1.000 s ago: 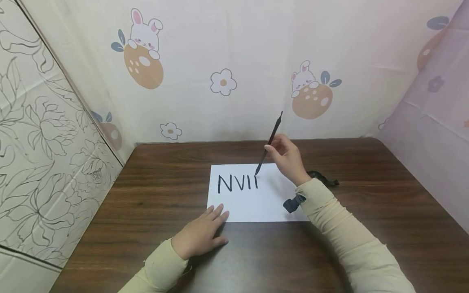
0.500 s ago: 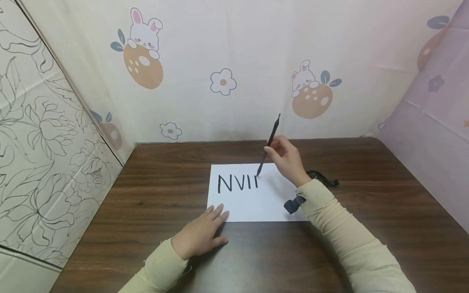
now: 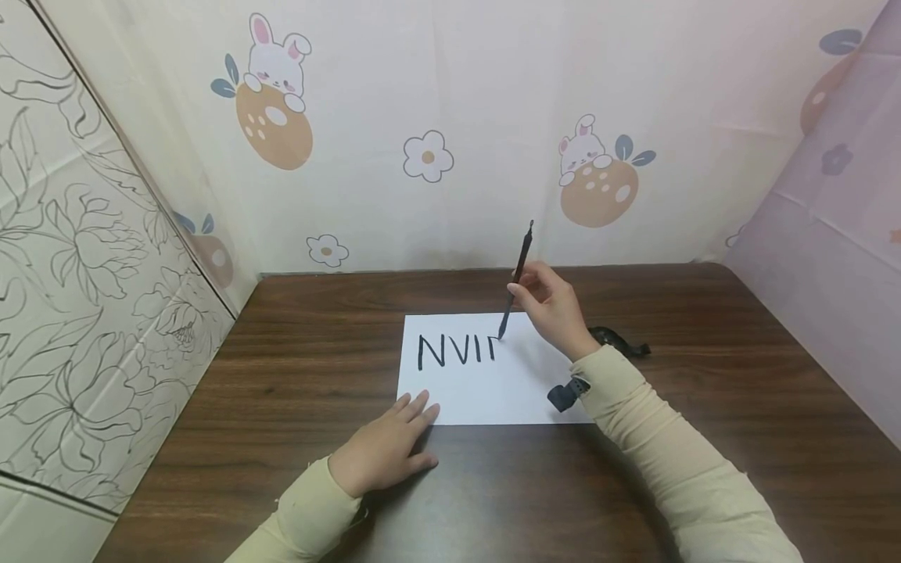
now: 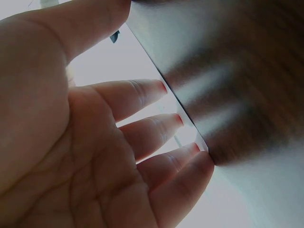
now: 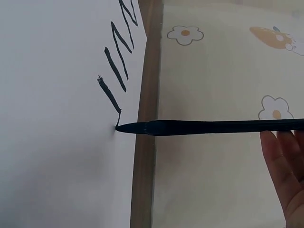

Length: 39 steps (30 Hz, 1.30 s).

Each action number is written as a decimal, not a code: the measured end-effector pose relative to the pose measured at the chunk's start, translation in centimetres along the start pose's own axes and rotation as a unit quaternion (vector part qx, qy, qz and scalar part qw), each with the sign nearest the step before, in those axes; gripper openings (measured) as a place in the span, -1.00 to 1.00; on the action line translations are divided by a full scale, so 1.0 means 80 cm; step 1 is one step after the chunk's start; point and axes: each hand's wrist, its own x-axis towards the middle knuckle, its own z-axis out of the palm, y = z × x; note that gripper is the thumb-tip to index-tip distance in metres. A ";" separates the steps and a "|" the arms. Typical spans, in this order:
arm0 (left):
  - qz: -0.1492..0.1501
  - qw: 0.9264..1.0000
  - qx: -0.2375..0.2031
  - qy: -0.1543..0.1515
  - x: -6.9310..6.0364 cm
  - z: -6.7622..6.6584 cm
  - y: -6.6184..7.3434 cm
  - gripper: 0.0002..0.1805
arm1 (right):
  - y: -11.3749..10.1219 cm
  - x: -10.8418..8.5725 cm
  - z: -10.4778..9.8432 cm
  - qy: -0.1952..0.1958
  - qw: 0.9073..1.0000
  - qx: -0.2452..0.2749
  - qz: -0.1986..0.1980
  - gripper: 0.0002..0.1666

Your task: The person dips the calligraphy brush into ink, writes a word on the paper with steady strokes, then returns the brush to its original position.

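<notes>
My right hand point(image 3: 552, 305) pinches a dark writing brush point(image 3: 521, 262) between thumb and fingers, its handle leaning slightly right at the top. In the right wrist view the brush point(image 5: 190, 127) touches the white paper point(image 5: 57, 118) with its tip, at the end of a thin line running from the top of the last upright stroke. Black strokes reading N, V, I and a further letter cross the upper left of the sheet point(image 3: 486, 399). My left hand point(image 3: 387, 446) lies flat, its straight fingertips resting on the paper's lower left corner; the left wrist view shows the palm side.
A black curved object point(image 3: 619, 342) lies on the brown wooden table point(image 3: 296, 375), partly hidden behind the right wrist. A dark strapped device point(image 3: 566, 393) hangs at that wrist. Behind the table stands a printed curtain point(image 3: 493, 94); a flower-patterned panel point(image 3: 91, 250) borders the left.
The brush tip has moved a little to the right, drawing a short thin line from the top of the last stroke. The brush stands more upright. My left hand has stayed in place.
</notes>
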 end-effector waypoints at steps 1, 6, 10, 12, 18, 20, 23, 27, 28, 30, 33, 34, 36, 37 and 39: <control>0.000 1.000 0.000 0.000 0.000 0.000 0.000 -0.24 | 0.000 0.000 0.000 0.000 1.000 -0.003 -0.002 -0.72; 0.000 1.000 -0.001 0.001 0.000 0.000 0.000 -0.24 | -0.003 -0.002 -0.002 -0.001 1.000 -0.019 -0.010 -0.73; 0.000 1.000 0.000 0.000 0.001 -0.001 0.000 -0.24 | -0.006 -0.003 -0.002 -0.004 1.000 -0.028 -0.008 -0.72; 0.000 1.000 0.000 -0.001 0.001 -0.001 0.000 -0.24 | -0.007 -0.003 -0.002 -0.006 0.999 -0.033 -0.008 -0.72; 0.000 1.000 0.002 0.000 0.002 -0.001 -0.001 -0.24 | -0.011 -0.004 -0.001 -0.012 0.999 -0.034 -0.014 -0.73; 0.000 1.000 0.002 0.001 0.002 -0.001 -0.001 -0.24 | -0.012 -0.004 0.000 -0.014 0.999 -0.036 -0.014 -0.73; -0.001 1.000 0.006 0.000 0.003 0.000 -0.002 -0.24 | -0.014 -0.005 0.000 -0.017 0.999 -0.036 -0.014 -0.72; -0.003 1.000 0.008 -0.002 0.004 0.001 -0.003 -0.25 | -0.015 -0.005 0.002 -0.020 0.999 -0.033 -0.017 -0.71; -0.003 1.000 0.007 -0.002 0.004 0.000 -0.002 -0.25 | -0.015 -0.005 0.003 -0.020 0.999 -0.034 -0.019 -0.71; -0.003 1.000 0.008 -0.002 0.004 0.001 -0.002 -0.25 | -0.015 -0.006 0.004 -0.021 0.999 -0.030 -0.024 -0.72; -0.003 1.000 0.007 -0.002 0.003 0.001 -0.002 -0.25 | -0.017 -0.007 0.006 -0.023 0.999 -0.026 -0.032 -0.73; -0.003 1.000 0.007 -0.002 0.003 0.001 -0.001 -0.25 | -0.017 -0.007 0.006 -0.024 0.999 -0.025 -0.033 -0.74; -0.002 1.000 0.006 -0.002 0.003 0.001 -0.001 -0.25 | -0.019 -0.008 0.007 -0.028 0.999 -0.022 -0.031 -0.75; -0.002 1.000 0.005 -0.002 0.002 0.001 -0.001 -0.24 | -0.019 -0.008 0.008 -0.030 0.999 -0.020 -0.030 -0.75; -0.002 1.000 0.003 -0.002 0.002 0.001 -0.001 -0.24 | -0.022 -0.009 0.009 -0.035 0.999 -0.019 -0.024 -0.75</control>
